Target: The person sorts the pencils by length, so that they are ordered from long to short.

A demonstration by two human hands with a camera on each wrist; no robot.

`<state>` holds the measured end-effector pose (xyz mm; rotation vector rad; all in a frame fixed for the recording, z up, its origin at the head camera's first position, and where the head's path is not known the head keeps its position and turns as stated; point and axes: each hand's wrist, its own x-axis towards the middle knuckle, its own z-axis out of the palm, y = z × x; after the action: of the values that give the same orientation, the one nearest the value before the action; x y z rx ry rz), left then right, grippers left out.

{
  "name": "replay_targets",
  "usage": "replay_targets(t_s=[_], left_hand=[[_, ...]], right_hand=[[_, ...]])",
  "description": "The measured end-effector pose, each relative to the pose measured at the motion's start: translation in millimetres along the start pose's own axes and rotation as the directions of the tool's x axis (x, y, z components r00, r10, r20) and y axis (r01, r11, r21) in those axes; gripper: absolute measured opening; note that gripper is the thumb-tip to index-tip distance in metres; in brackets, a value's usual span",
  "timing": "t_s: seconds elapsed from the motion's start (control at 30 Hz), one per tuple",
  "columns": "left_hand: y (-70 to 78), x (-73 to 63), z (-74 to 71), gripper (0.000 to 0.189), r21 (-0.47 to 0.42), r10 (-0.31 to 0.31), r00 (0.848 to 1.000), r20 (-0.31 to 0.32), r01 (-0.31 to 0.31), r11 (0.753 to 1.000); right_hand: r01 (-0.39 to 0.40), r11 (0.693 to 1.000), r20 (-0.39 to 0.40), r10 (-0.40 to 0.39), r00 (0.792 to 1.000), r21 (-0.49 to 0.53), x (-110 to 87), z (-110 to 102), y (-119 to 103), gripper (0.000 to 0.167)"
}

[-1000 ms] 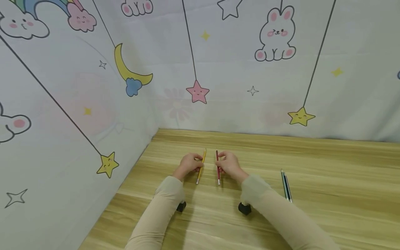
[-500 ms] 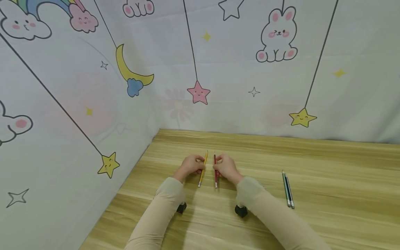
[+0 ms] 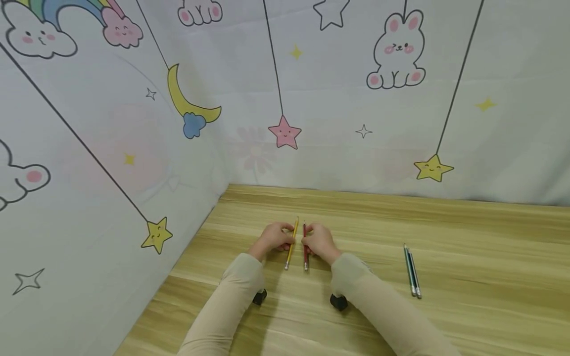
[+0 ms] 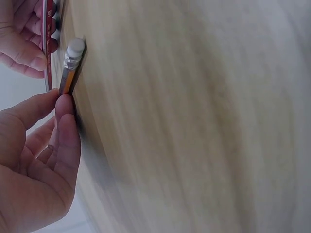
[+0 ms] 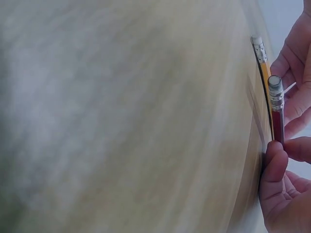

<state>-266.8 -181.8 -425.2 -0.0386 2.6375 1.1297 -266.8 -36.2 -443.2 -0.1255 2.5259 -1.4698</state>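
Between thumb and fingers my left hand [image 3: 276, 236] pinches a yellow pencil [image 3: 291, 249], its eraser end toward me. My right hand [image 3: 321, 241] pinches a dark red pencil [image 3: 305, 254] the same way. The two pencils are side by side with a narrow gap, the yellow one leaning slightly. In the left wrist view, the white eraser [image 4: 75, 47] of the yellow pencil sits close above the wood. The right wrist view has the red pencil's metal ferrule [image 5: 276, 99] in front, with the yellow pencil [image 5: 263, 65] behind it.
Two dark green pencils [image 3: 411, 272] lie together on the wooden table [image 3: 490, 257], to the right of my right hand. A white cloth [image 3: 338, 163] printed with stars and rabbits hangs behind the table and along its left side.
My right hand has moved left with the red pencil, and the left hand slightly right with the yellow one. The gap between the pencils has narrowed. Both green pencils now show whole beside the right sleeve.
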Motion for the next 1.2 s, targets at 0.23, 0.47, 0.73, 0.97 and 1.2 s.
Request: replay_targets(t_s=[0.23,0.47,0.73,0.97,1.2], left_hand=[[0.3,-0.2,0.5,0.039,-0.001,-0.002,1.0,0.004,0.002,1.0],[-2.0,1.3,1.5,0.04,0.003,0.014,1.0,0.001,-0.014,1.0],[-2.2,1.3,2.2,0.04,0.011,0.018,1.0,-0.003,-0.018,1.0],[-2.9,1.8,1.4,0.04,0.007,0.018,1.0,-0.001,-0.018,1.0],[-3.9,2.1,1.1,0.041,-0.016,0.001,1.0,0.017,-0.001,1.0]], right_hand=[[0.022,0.999,-0.01,-0.023,1.0,-0.033,1.7,2.1,-0.2,0.024],[0.029,0.997,0.002,-0.028,1.0,-0.075,1.1,1.5,-1.2,0.023],[0.005,0.999,0.024,-0.004,1.0,-0.04,0.2,1.8,-0.5,0.025],[-0.027,0.999,0.059,0.026,0.998,0.018,1.2,4.6,0.0,0.023],[-0.019,1.0,0.067,0.018,0.998,0.013,1.0,5.5,-2.5,0.022]])
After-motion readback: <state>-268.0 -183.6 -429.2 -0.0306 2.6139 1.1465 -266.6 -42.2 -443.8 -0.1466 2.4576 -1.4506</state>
